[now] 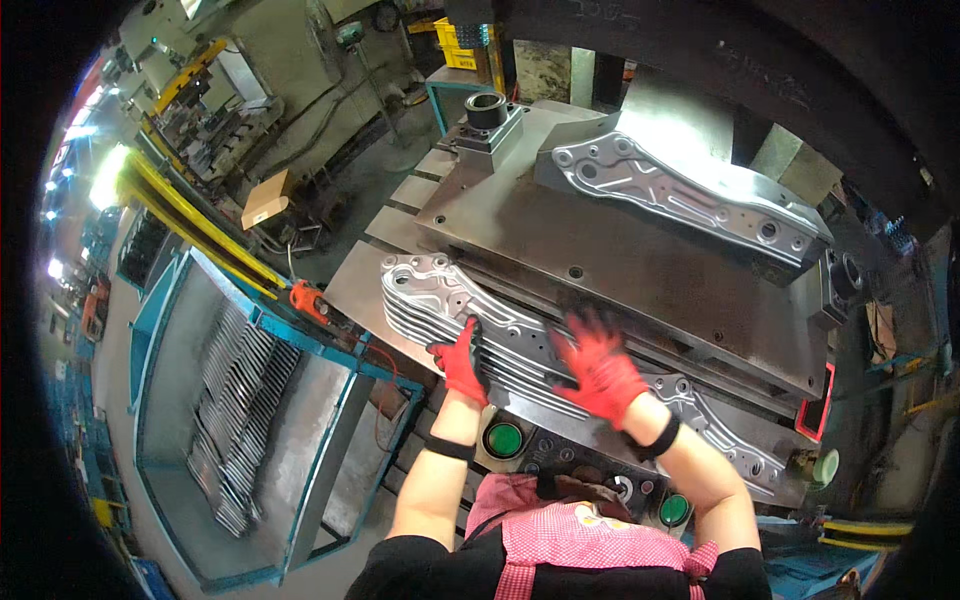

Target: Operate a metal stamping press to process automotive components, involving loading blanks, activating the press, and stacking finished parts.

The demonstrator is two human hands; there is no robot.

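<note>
A stack of stamped metal brackets (415, 290) lies along the front edge of the press bed, long and curved, with ribs and holes. My left hand (463, 365), in a red glove, rests on the near side of this stack, its index finger and thumb stretched apart. Over the stack's right end is my right hand (605, 375), also red-gloved, with fingers spread and slightly blurred; whether it touches the metal I cannot tell. More brackets (715, 430) of the same kind lie to its right. Another single bracket (690, 205) sits on the die block farther back.
A blue-framed metal bin (340, 420) at left holds rows of stacked parts (245, 410). Guide posts (487, 110) rise from the die block (520, 210). Green push buttons (503, 438) line the panel before me. An orange tool (308, 300) hangs by the bin.
</note>
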